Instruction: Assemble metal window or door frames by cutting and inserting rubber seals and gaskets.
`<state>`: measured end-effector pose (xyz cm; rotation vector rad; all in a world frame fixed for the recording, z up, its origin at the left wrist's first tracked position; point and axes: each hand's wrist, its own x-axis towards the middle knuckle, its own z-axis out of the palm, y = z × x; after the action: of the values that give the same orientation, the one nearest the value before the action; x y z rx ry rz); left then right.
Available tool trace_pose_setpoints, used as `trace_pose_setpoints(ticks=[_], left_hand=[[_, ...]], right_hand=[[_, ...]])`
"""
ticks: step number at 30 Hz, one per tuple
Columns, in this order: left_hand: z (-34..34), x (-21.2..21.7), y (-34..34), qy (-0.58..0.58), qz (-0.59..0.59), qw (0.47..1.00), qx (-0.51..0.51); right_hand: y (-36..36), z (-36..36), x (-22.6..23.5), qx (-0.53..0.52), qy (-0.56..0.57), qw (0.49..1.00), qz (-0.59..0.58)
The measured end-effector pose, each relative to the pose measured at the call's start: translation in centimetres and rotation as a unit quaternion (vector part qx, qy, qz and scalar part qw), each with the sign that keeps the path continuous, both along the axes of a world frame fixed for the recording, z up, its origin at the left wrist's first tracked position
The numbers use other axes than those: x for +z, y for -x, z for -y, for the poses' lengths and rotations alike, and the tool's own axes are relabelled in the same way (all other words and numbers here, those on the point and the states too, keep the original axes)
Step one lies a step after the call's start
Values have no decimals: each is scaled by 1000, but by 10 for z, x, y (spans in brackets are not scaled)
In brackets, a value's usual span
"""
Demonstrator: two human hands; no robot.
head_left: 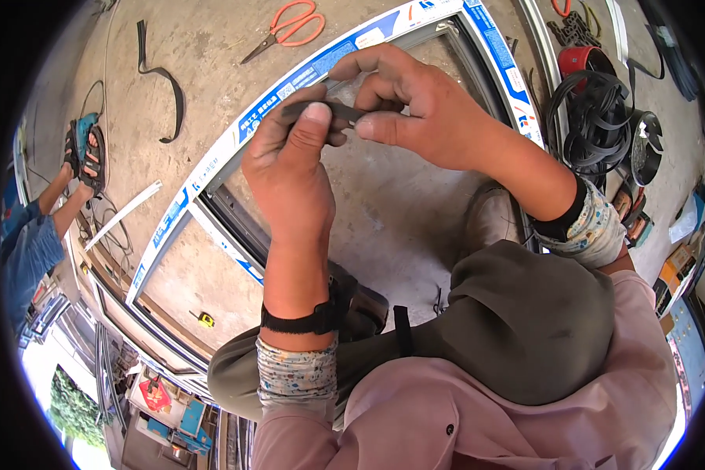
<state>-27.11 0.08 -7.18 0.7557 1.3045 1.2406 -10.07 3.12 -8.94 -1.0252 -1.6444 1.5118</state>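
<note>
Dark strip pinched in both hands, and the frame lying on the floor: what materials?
Dark strip: looks like rubber or soft plastic gasket, matte dark grey, thin and narrow between left hand and right hand; a similar loose strip curls limply on the floor.
Frame: probably aluminium or uPVC profile, straight rigid bars under white-and-blue protective film; the metal itself isn't exposed enough to tell.

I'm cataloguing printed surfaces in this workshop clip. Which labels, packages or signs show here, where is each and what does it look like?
Protective film: blue and white printed strip along the window frame on the floor, beneath both hands.
Cardboard boxes: orange and brown, at the right edge, too small to describe further.
Red tag: small, diamond-shaped, lower left among the clutter.
No screens show.
</note>
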Motion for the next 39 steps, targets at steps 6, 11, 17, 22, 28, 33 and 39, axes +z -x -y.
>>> trace_pose_setpoints(ticks=[6,11,17,22,28,33,39], left_hand=[[8,-74,106,137,77,936,315],[37,-132,185,188,86,878,431],[36,-162,208,188,118,847,484],[39,-169,224,196,116,850,475],[32,-162,219,220,107,845,476],[21,-161,222,271,57,842,462],[42,-179,237,206,111,885,402]], right_hand=[[-56,-12,12,156,166,969,100],[-76,-21,7,178,197,945,191],[-50,-43,-39,127,-36,883,450],[-39,-50,-78,49,-116,874,469],[-38,-52,-89,24,-131,839,528],[-37,-48,-83,-2,-157,776,610],[-35,-59,-80,6,-120,773,623]])
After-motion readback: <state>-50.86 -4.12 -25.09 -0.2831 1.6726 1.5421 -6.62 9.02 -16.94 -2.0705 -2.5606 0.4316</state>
